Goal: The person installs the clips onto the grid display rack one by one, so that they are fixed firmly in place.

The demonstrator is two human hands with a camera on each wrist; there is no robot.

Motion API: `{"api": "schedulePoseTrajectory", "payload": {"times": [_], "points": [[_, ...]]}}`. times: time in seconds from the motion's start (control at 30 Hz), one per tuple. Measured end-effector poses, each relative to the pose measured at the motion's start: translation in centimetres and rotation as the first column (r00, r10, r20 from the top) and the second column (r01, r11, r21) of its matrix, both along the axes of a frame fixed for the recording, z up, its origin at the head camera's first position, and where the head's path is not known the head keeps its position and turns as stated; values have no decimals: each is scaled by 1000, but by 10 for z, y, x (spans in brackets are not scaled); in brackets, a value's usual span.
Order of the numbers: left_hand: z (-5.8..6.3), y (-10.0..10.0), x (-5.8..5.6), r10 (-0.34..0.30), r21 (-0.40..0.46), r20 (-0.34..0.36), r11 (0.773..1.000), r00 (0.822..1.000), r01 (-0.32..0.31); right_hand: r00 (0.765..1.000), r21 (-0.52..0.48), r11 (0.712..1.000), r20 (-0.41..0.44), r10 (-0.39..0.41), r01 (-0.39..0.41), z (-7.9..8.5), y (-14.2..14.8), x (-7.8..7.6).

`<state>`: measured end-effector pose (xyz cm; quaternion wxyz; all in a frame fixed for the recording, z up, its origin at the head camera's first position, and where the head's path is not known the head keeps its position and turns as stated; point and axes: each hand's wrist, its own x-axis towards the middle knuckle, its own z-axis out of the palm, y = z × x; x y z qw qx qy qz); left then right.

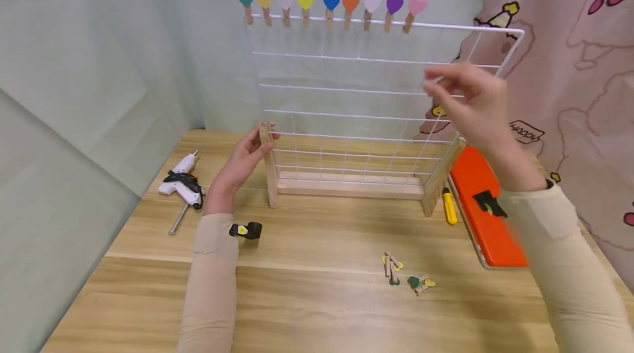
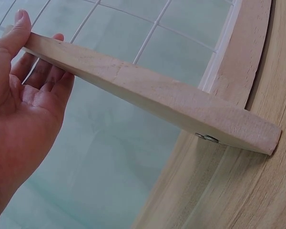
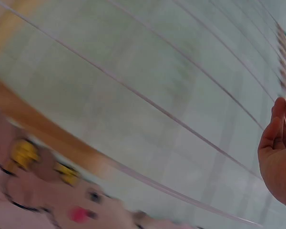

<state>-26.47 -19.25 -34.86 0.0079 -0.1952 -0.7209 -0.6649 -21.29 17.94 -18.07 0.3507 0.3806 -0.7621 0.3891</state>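
A white wire grid rack (image 1: 376, 88) stands upright on wooden side posts. Several heart-topped clothespins (image 1: 349, 9) are clipped in a row along its top bar, with a pink one (image 1: 416, 9) at the right end. My left hand (image 1: 242, 160) grips the top of the left wooden post (image 2: 133, 86), thumb on one side and fingers on the other. In front of the grid's right part, my right hand (image 1: 473, 97) is raised and slightly blurred, its thumb and fingers bent loosely. Nothing shows between its fingertips in the head view or the right wrist view.
Loose heart clothespins (image 1: 391, 267) lie in two small clusters at the front of the wooden table (image 1: 307, 309). A white glue gun (image 1: 183, 179) is at the left. A yellow-handled screwdriver (image 1: 449, 207) and an orange case (image 1: 487, 215) lie to the right.
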Motion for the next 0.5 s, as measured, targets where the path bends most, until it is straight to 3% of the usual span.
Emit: {"api": "schedulePoseTrajectory", "payload": {"times": [0.17,0.27,0.37,0.5], "points": [[0,0,-1,-3,3,-15,1000,1000,3,989,195,980,146,-6,-23,-90,15,4],[1,0,0,0,9,-16,1000,1000,0,954,308,950,297,-44,-53,-135,22,21],[1,-1,0,0,10,-14,1000,1000,0,876,410,902,475,-84,-136,-167,30,43],[1,-1,0,-4,10,-18,1000,1000,4,735,462,841,667,-120,-282,-196,39,73]]}}
